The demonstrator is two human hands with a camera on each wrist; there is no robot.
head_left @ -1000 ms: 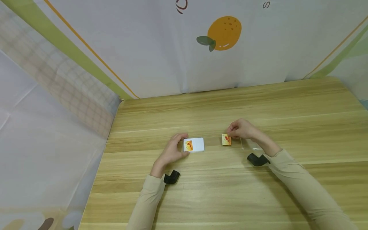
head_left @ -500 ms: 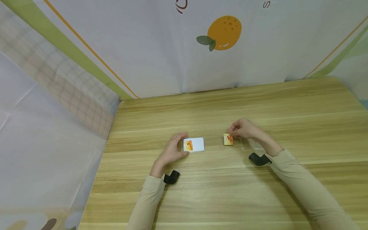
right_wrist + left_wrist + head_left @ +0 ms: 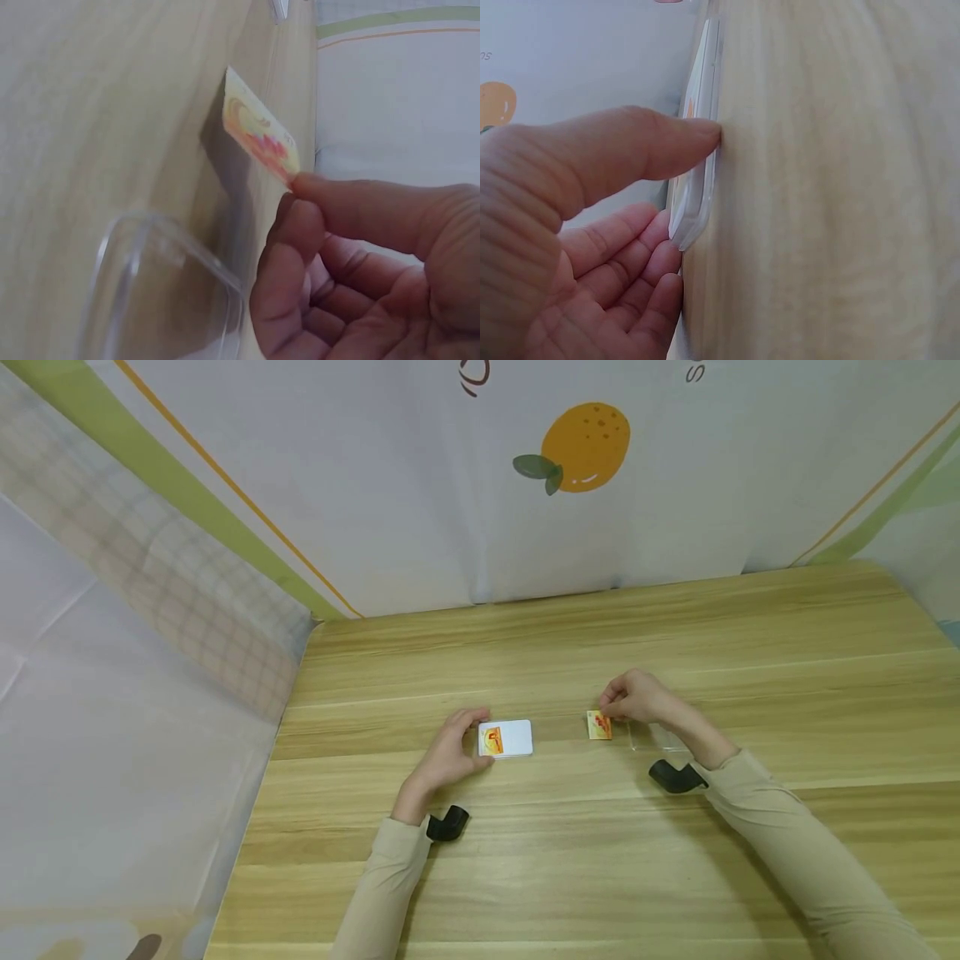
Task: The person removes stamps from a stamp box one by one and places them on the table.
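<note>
My left hand [image 3: 448, 752] holds a thin clear plastic case [image 3: 519, 737] flat on the table, thumb on its near edge and fingers at its far edge. The case has a white face with an orange and yellow picture card [image 3: 492, 741] at its left end. In the left wrist view, the thumb lies across the side of the case [image 3: 703, 180]. To the right, my right hand [image 3: 637, 695] pinches a small yellow and red stamp-like card [image 3: 599, 725] by one corner between thumb and forefinger. The right wrist view has this card [image 3: 259, 131] tilted above the table, over its shadow.
A clear plastic lid [image 3: 127, 262] lies on the wooden table [image 3: 555, 860] beneath the right hand and wrist. Black angled mounts [image 3: 447, 823] sit at both wrists. A printed cloth [image 3: 420, 510] with an orange hangs behind the table, and more cloth covers the left side.
The right hand has shifted slightly to the right with the small card, away from the case. The left hand and the case stay in place.
</note>
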